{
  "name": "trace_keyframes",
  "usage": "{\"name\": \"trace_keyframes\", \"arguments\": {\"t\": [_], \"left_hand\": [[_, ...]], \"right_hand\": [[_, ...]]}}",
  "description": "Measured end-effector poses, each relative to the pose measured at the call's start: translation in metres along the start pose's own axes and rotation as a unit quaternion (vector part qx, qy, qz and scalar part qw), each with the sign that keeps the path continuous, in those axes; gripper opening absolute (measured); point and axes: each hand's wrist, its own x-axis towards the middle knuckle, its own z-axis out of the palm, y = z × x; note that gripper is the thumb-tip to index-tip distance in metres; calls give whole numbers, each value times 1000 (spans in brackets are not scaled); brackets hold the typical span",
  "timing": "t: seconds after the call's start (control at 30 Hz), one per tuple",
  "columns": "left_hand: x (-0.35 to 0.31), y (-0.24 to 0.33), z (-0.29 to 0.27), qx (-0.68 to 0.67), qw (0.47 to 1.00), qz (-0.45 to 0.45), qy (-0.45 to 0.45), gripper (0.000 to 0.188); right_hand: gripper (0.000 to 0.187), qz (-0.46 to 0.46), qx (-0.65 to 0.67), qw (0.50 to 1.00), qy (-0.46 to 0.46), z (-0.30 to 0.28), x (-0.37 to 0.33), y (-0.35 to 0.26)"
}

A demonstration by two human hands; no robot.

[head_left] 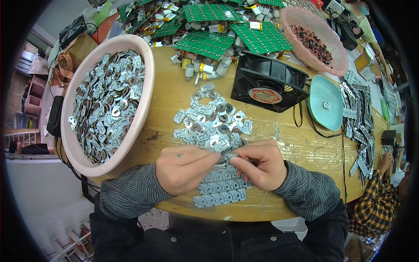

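Below both hands, metal strips [220, 198] run left to right, tipping slightly up rightward. Between them, the right hand [261, 168] pinches a small plate [230, 157]; whether the left hand [184, 169], fingers together, grips anything, I can't tell.

Tabletop [168, 83]: large basin [150, 76] stood at the left edge, heaped with loose circuit boards [109, 105]. A board pile [214, 122] lay mid-table, right of that basin. Before the pile, board rows [220, 197] lay near the front edge, one behind another. Cooling fan [268, 83] stood behind and to the right of the pile. Tray [325, 89] sat right of the fan; a lone board [326, 105] lay in it. Board strips [362, 126] lay right of the tray. Toward the far edge, circuit panels [207, 43] rested on heaped motors [223, 67]. Second basin [342, 56], far right, behind the fan, held wired components [312, 43].
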Motion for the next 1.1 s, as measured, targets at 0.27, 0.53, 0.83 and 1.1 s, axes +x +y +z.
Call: {"name": "trace_keyframes", "arguments": {"t": [0.27, 0.53, 0.83, 1.1], "left_hand": [[1, -1, -4, 11, 999, 47, -20, 39], [1, -4, -7, 8, 1000, -24, 11, 41], [2, -3, -2, 6, 1000, -16, 11, 40], [1, -3, 4, -20, 998, -45, 24, 33]], "right_hand": [[13, 59, 69, 996, -6, -1, 2, -7], [11, 108, 47, 991, 63, 2, 2, -6], [8, 126, 59, 988, 61, -1, 5, -6], [10, 130, 88, 984, 89, 4, 1, 2]]}}
